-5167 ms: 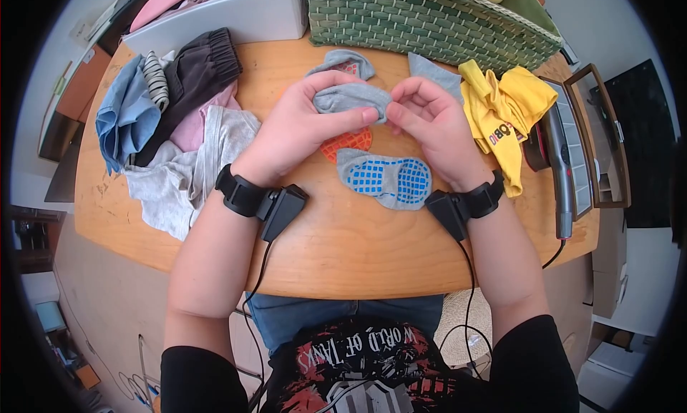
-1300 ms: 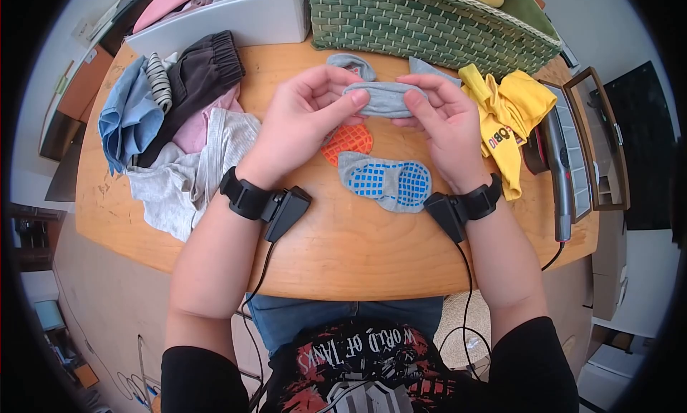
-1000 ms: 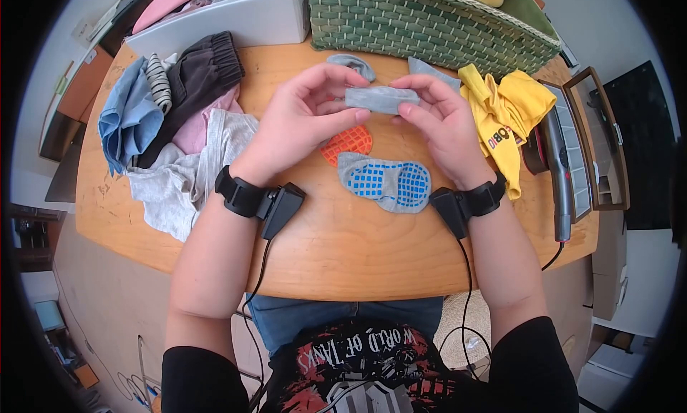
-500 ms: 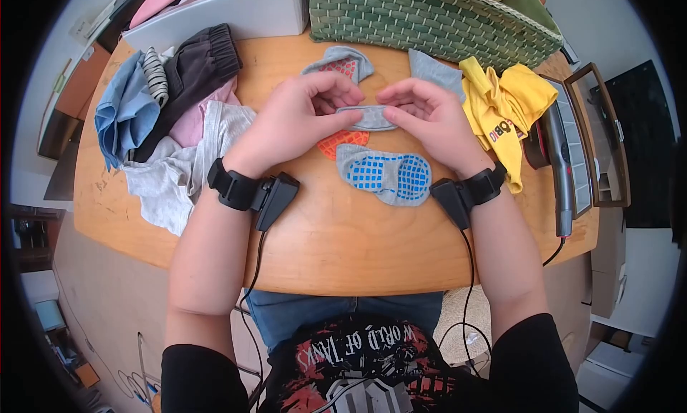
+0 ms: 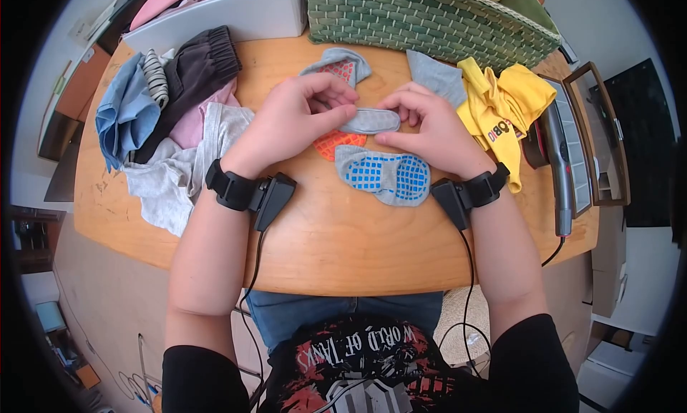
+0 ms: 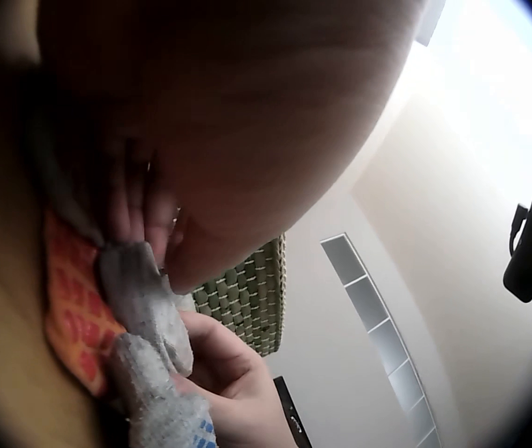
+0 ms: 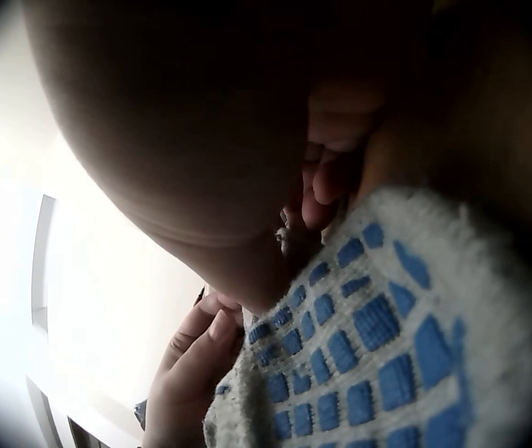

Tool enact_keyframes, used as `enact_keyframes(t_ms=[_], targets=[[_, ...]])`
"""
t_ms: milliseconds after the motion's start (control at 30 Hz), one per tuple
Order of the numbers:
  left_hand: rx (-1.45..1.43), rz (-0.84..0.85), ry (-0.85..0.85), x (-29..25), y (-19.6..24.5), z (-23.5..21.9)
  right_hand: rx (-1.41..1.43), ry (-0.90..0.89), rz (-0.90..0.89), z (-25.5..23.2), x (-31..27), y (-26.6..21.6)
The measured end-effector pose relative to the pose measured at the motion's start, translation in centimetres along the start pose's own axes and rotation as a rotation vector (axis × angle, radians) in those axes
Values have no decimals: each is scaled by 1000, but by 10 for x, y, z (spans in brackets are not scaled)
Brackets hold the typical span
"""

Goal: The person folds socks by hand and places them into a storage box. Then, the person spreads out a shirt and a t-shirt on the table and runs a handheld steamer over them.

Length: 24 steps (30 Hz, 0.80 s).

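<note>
Left hand (image 5: 304, 120) is pinching the folded grey fabric sock (image 5: 373, 120)!
Right hand (image 5: 435, 130) is curling fingers around its other end.

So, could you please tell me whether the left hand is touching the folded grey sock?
Touching: the head view shows the thumb of the left hand lying on one end of the folded grey sock.

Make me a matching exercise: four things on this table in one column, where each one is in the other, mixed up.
1. Grey folded cloth
2. Sock with blue squares
3. Yellow garment
4. Green woven basket

A. Beside the white bin
B. On the table, between the two wrists
C. Held between left hand and right hand
D. Beside the corded tool

Pairs: 1-C, 2-B, 3-D, 4-A
</note>
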<state>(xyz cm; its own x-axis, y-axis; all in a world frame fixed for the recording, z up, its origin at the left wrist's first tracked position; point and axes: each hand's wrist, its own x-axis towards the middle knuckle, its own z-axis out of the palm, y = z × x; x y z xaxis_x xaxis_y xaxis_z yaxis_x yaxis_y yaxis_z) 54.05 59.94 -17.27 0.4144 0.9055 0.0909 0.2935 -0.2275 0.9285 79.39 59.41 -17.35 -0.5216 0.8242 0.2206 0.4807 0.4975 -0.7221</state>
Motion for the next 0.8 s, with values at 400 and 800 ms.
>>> enact_keyframes(t_ms=[400, 800], targets=[[-358, -5, 88, 1, 6, 4, 855, 174, 103, 5, 3, -6], [-509, -75, 92, 1, 8, 4, 836, 257, 139, 2, 4, 4]])
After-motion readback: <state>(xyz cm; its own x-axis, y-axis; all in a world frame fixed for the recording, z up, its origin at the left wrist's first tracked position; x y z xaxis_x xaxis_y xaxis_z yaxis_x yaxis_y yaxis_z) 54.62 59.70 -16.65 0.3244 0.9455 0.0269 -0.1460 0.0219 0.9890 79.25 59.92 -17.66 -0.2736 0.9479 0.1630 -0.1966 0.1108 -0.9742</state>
